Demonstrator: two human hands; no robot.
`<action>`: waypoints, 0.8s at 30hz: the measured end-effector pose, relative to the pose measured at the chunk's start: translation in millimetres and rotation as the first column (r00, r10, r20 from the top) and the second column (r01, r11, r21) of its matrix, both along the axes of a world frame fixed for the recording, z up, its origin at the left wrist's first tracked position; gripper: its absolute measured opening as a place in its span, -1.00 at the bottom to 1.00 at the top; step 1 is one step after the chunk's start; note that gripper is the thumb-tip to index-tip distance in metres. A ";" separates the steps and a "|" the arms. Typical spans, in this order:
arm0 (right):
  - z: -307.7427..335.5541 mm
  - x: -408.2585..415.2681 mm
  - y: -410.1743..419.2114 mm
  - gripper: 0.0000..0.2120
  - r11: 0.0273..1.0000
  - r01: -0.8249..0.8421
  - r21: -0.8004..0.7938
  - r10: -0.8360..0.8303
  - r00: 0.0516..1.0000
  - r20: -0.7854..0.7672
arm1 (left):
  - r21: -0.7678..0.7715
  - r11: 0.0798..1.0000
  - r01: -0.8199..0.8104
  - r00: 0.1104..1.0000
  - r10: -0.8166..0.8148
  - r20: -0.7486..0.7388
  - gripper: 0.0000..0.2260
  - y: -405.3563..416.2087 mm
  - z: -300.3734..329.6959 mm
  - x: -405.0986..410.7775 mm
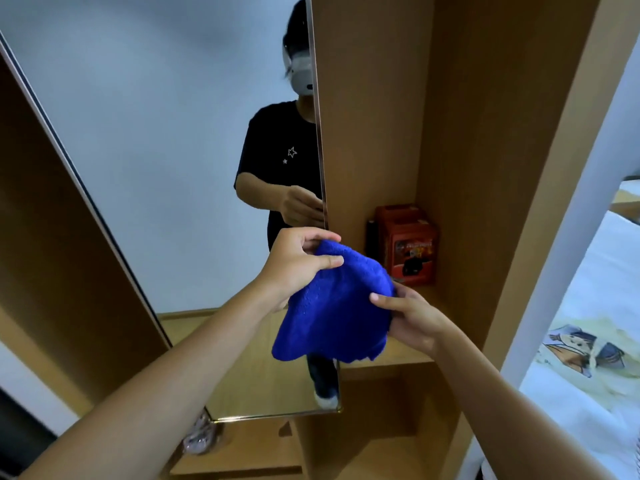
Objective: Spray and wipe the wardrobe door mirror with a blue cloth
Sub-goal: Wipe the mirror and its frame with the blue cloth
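Note:
A blue cloth (337,306) hangs bunched in front of me, held by both hands. My left hand (298,263) pinches its top edge between thumb and fingers. My right hand (410,318) grips its right side. The wardrobe door mirror (166,168) stands open just behind the cloth and to the left, its right edge running down above my left hand. It reflects a person in a black T-shirt and a pale wall. No spray bottle is in view.
Right of the mirror is an open wooden wardrobe compartment with a red box (408,244) on its shelf (398,355). A bed with a printed white sheet (588,341) lies at the far right. A small pale object (199,434) lies on the wooden floor below the mirror.

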State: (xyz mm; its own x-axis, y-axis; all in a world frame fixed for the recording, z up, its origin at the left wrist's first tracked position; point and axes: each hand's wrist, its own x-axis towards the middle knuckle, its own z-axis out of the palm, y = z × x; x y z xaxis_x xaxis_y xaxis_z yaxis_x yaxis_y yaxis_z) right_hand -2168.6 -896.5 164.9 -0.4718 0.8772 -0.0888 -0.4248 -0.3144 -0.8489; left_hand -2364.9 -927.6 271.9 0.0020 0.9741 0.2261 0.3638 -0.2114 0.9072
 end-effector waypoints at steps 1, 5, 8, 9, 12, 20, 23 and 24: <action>8.8 3.6 2.7 -0.52 0.999 0.007 0.035 -0.007 1.000 -0.002 | 0.016 1.000 -0.007 1.000 0.007 0.020 -0.75 1.1 7.3 1.8; 43.0 16.2 23.0 -0.46 0.983 0.082 0.166 -0.075 0.996 -0.047 | 0.112 0.991 -0.068 0.991 0.055 0.118 -0.75 4.3 38.3 9.8; 79.3 20.2 40.9 -0.44 0.956 0.157 0.248 -0.137 0.986 -0.095 | 0.214 0.969 -0.124 0.983 0.091 0.158 -0.75 7.1 66.9 19.0; 93.1 20.6 46.6 -0.45 0.945 0.169 0.280 -0.142 0.983 -0.113 | 0.248 0.957 -0.147 0.980 0.106 0.170 -0.75 8.1 77.8 22.6; 140.4 20.6 57.3 -0.51 0.905 0.214 0.367 -0.169 0.974 -0.153 | 0.335 0.915 -0.224 0.962 0.153 0.226 -0.77 8.4 112.9 33.5; 265.5 9.7 77.5 -0.55 0.730 0.319 0.605 -0.213 0.947 -0.242 | 0.564 0.721 -0.402 0.910 0.248 0.332 -0.81 10.0 213.4 50.3; 305.1 1.3 79.7 -0.56 0.667 0.355 0.655 -0.229 0.934 -0.272 | 0.631 0.628 -0.456 0.890 0.298 0.346 -0.84 14.8 247.1 51.2; 316.9 -2.0 81.0 -0.56 0.652 0.365 0.665 -0.229 0.930 -0.287 | 0.655 0.595 -0.466 0.885 0.319 0.340 -0.84 16.5 258.3 50.2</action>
